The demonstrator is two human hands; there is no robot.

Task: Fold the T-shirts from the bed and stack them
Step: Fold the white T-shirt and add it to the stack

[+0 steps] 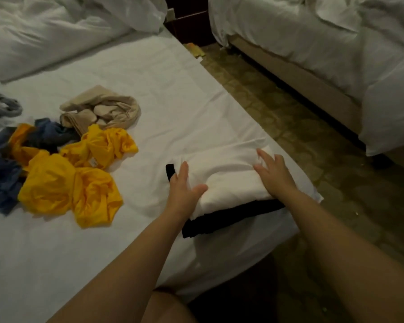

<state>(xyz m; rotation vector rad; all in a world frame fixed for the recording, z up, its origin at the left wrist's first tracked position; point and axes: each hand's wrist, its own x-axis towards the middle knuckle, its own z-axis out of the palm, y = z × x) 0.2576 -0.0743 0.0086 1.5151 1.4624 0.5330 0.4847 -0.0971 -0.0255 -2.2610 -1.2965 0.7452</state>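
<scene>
Both hands (182, 190) flat, folded white T-shirt (229, 176)

The white T-shirt (231, 180) is folded into a thick rectangle. It lies flat under my left hand (182, 190) and right hand (275, 176), on top of a folded black T-shirt (219, 223) whose edges show along the near side and at the left corner. This stack sits at the near right edge of the bed (149, 89). To the left the others lie crumpled: yellow T-shirts (56, 187) nearest, a blue one (0, 178) tangled against them, a beige one (107, 108) just beyond, and a grey one (0, 106) farther left.
</scene>
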